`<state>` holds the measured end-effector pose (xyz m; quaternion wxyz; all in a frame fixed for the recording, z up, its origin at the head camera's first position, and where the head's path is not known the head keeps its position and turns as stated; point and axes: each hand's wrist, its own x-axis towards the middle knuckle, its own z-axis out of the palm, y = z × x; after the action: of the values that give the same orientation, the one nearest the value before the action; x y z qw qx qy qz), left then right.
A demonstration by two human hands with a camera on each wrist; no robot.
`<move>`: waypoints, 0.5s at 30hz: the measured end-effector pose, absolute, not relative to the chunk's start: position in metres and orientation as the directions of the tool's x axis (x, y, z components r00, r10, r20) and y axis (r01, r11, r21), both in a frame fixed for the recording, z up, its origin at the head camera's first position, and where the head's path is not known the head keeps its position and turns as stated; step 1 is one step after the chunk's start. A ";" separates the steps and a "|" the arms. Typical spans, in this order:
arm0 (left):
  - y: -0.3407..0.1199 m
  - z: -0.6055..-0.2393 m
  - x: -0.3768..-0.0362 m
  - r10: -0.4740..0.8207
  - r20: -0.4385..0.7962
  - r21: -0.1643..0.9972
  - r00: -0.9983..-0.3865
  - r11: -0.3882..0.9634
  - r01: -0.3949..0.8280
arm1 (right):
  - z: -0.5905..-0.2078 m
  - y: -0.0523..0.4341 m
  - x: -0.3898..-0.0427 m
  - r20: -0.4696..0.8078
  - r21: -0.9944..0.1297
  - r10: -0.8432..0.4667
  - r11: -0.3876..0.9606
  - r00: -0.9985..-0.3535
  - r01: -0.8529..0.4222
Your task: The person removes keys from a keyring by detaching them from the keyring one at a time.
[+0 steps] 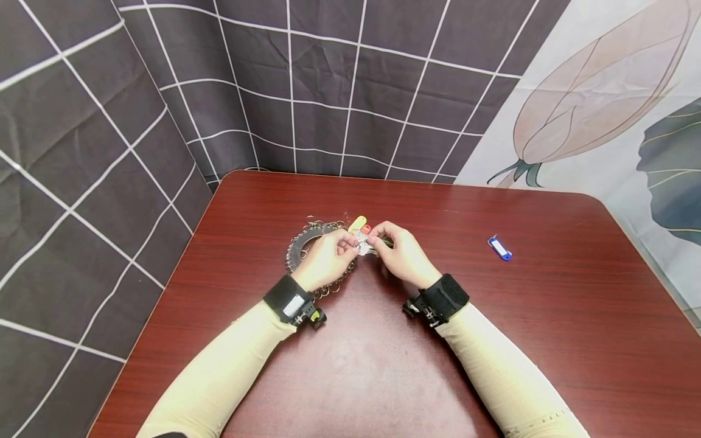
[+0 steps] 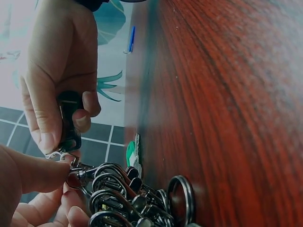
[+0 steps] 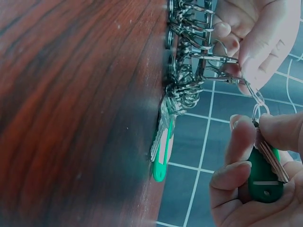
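- My right hand (image 3: 258, 175) sits at the lower right of the right wrist view, fingers curled tight round a dark green key tag (image 3: 265, 177) with a key blade pressed against it.
- My left hand (image 3: 258, 38), at the upper right of that view, pinches a metal clip (image 3: 222, 71) between thumb and fingertips; a short chain link runs from the clip down to the small ring on the tag.
- In the left wrist view the same pair shows at the left side: the right hand (image 2: 59, 71) above, gripping the dark tag (image 2: 70, 120), and the left hand (image 2: 28, 182) below, its thumb on the clip.
- The clip belongs to a large key ring (image 1: 306, 243) hung with many snap hooks, lying flat at the centre of the head view, partly under my left hand (image 1: 325, 258).
- My right hand (image 1: 402, 252) meets the left just right of the ring.
- More tags lie at the ring's edge: a yellow tag (image 1: 358, 222), a red tag (image 1: 366, 229), and a brighter green tag (image 3: 161, 163) flat on the table.
- The red-brown table (image 1: 547, 316) carries it all.
- A blue key tag (image 1: 499, 248) lies well apart, to the right in the head view.
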<state>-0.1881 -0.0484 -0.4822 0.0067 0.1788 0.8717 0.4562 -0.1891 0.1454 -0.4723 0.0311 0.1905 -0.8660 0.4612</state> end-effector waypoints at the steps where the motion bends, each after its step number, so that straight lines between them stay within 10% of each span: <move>1: -0.048 -0.482 -0.188 0.316 0.151 0.798 -0.936 0.520 0.305 | -0.472 0.145 -0.189 0.226 -0.792 -0.302 0.496 -0.926 -0.355; 15: -0.047 -0.477 -0.185 0.279 0.183 0.794 -0.943 0.523 0.309 | -0.475 0.142 -0.189 0.193 -0.812 -0.333 0.473 -0.923 -0.341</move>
<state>-0.1854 -0.0472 -0.4774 -0.0165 0.1685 0.8724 0.4584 -0.1890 0.1421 -0.4752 0.0039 0.1965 -0.8582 0.4743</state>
